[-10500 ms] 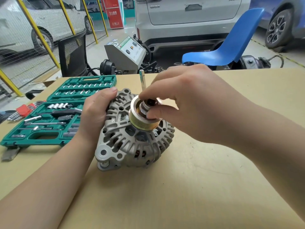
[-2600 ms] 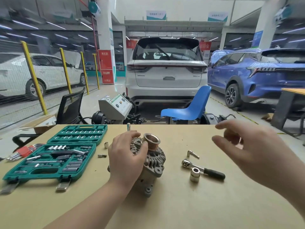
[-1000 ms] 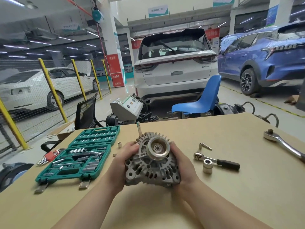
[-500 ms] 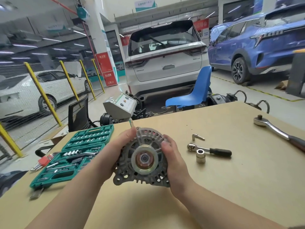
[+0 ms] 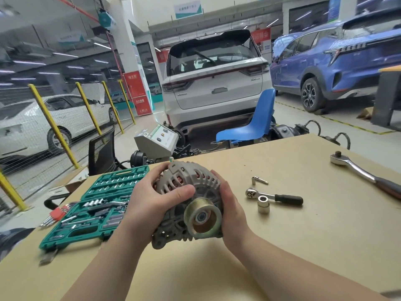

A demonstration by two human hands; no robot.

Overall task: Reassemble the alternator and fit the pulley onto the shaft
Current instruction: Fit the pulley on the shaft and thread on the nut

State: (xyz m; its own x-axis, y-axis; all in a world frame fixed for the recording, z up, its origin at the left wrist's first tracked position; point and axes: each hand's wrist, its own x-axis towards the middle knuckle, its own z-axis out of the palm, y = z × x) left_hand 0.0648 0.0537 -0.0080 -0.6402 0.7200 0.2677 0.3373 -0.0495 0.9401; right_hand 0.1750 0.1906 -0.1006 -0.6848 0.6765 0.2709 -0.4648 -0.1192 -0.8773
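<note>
We clasp the alternator [image 5: 191, 192] with our left hand [image 5: 149, 203] and right hand [image 5: 232, 205], above the table [image 5: 303, 246]. Since half a second ago it tips, its pulley [image 5: 202, 218] lower. Our palms hide its flanks.

The alternator [image 5: 186, 203] sits between both hands at the table's [image 5: 303, 246] middle. The socket case [image 5: 95, 205] lies on its left; a small ratchet [image 5: 274, 197] and socket [image 5: 263, 204] lie right, a large ratchet [image 5: 366, 174] far right.
</note>
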